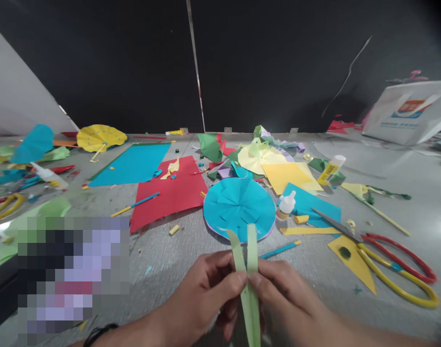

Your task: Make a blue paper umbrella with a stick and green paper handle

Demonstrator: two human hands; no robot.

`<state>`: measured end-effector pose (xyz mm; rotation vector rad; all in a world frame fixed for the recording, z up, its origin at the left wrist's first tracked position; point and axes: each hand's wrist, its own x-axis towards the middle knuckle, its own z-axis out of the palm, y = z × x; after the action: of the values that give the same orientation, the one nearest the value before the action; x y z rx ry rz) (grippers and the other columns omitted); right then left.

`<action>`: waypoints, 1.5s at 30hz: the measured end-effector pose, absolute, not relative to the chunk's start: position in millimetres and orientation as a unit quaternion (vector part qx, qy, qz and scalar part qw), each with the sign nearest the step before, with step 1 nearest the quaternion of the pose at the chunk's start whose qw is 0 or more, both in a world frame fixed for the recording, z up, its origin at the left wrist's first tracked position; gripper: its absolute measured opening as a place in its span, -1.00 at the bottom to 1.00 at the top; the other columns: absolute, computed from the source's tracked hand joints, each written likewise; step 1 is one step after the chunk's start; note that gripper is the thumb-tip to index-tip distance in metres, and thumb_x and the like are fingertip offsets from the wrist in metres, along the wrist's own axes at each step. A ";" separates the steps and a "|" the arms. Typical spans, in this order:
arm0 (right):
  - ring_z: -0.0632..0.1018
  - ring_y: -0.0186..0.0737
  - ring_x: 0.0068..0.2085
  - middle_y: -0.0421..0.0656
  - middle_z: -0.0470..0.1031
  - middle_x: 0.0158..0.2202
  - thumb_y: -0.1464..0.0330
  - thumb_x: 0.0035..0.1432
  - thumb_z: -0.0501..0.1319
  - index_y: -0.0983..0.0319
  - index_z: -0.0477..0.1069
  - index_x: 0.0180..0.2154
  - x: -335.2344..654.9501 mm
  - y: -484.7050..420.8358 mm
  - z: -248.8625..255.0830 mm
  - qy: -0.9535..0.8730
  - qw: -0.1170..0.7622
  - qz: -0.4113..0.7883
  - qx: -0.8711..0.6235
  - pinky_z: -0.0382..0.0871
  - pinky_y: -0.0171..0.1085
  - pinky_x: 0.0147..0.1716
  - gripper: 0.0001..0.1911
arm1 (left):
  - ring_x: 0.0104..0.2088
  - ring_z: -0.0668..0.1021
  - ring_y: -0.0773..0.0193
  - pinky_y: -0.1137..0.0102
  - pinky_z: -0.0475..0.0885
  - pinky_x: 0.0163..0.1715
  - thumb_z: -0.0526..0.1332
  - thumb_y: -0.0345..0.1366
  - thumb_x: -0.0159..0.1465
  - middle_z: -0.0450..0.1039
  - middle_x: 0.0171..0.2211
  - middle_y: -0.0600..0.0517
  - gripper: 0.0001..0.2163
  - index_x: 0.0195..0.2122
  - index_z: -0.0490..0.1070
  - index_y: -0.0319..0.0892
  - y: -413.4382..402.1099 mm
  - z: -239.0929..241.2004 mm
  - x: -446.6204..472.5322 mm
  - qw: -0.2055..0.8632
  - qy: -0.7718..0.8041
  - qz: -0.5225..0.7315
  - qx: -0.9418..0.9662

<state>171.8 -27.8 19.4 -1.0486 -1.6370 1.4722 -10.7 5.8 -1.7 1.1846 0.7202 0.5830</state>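
Pinched between both hands is a light green paper strip (253, 260), split or folded into two lengths that point away from me. My left hand (213, 284) closes thumb and fingers on its left length. The right length is gripped by my right hand (283, 289), whose thumb nearly meets the left one. Just beyond the fingertips lies a pleated round blue paper disc (238, 207) with a pale purple edge. A blue paper stick with a yellow tip (280, 249) rests right of the disc, near my right hand.
Scissors with red and yellow handles (361, 238) lie open at right. A small white glue bottle (287, 205) and a glue stick (331, 169) stand behind them. Red paper (169, 193), blue paper (133, 164) and a yellow paper umbrella (101, 138) lie left. A white bag (408, 113) sits far right.
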 end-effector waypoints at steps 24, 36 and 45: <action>0.60 -0.19 -0.42 -0.11 0.63 -0.41 0.03 0.50 -0.04 0.18 0.61 -0.16 172.5 -29.2 9.5 -0.688 0.394 0.390 -0.468 0.57 -0.25 -0.40 -0.46 | -0.61 0.39 0.46 0.59 0.32 -0.62 0.32 0.09 0.30 0.45 -0.50 0.08 -0.58 -0.16 0.56 -0.24 2.7 5.0 -10.2 0.726 0.318 0.258 0.553; 0.59 -0.26 -0.46 -0.15 0.58 -0.43 0.04 0.49 -0.02 0.21 0.57 -0.21 175.0 -32.6 6.8 -0.687 0.350 0.437 -0.464 0.58 -0.31 -0.42 -0.48 | -0.58 0.34 0.47 0.62 0.27 -0.59 0.27 -0.06 0.39 0.40 -0.50 0.10 -0.70 -0.09 0.63 -0.18 1.6 8.0 -10.7 0.750 0.298 0.269 0.526; 0.71 -0.07 -0.22 -0.11 0.69 -0.34 -0.17 0.40 -0.01 0.11 0.63 -0.10 174.2 -30.6 17.4 -0.636 0.372 0.523 -0.429 0.69 -0.16 -0.21 -0.37 | -0.60 0.43 0.44 0.55 0.38 -0.56 0.30 0.07 0.32 0.50 -0.48 0.00 -0.57 -0.12 0.55 -0.27 0.7 2.2 -12.0 0.753 0.306 0.291 0.506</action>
<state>174.2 -30.6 17.4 -1.1005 -1.6295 1.3399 -12.0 0.7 2.2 1.1041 0.6677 0.6343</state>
